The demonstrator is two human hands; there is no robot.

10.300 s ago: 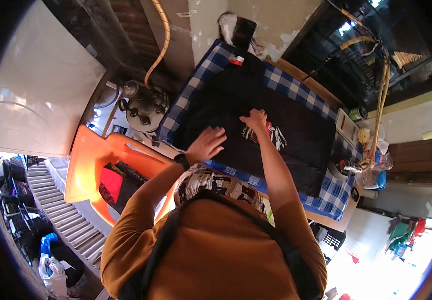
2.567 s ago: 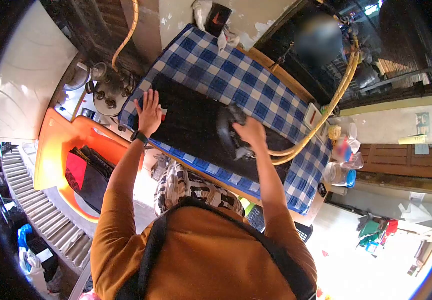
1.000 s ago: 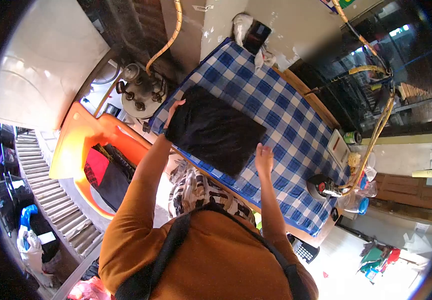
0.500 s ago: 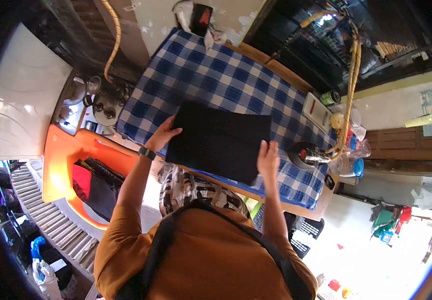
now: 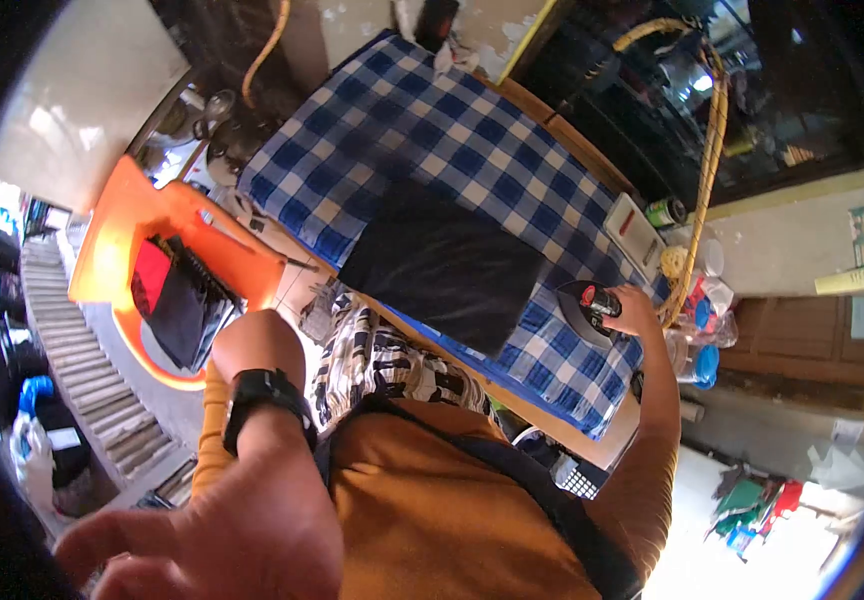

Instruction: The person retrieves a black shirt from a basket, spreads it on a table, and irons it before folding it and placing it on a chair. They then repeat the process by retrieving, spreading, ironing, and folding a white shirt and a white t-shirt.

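A black piece of folded fabric [image 5: 442,268] lies flat on the blue-and-white checked cloth [image 5: 472,130], close to the table's near edge. To its right my right hand [image 5: 636,311] is wrapped round the handle of a clothes iron [image 5: 574,318], whose soleplate rests on the checked cloth. Close to the camera at lower left is my left hand [image 5: 242,530], raised off the table with its fingers apart and holding nothing. Part of its fingers runs toward the frame's lower edge.
An orange plastic chair [image 5: 117,235] at left holds black and red fabric pieces [image 5: 177,300]. A yellow-wrapped cord [image 5: 714,150] hangs down toward the iron. Along the right edge stand a white tray [image 5: 634,232], a can [image 5: 665,212] and plastic containers [image 5: 700,360].
Both hands have let go of the black fabric, which now lies flat. My right hand has moved right onto the iron. My left hand has swung back toward the camera.
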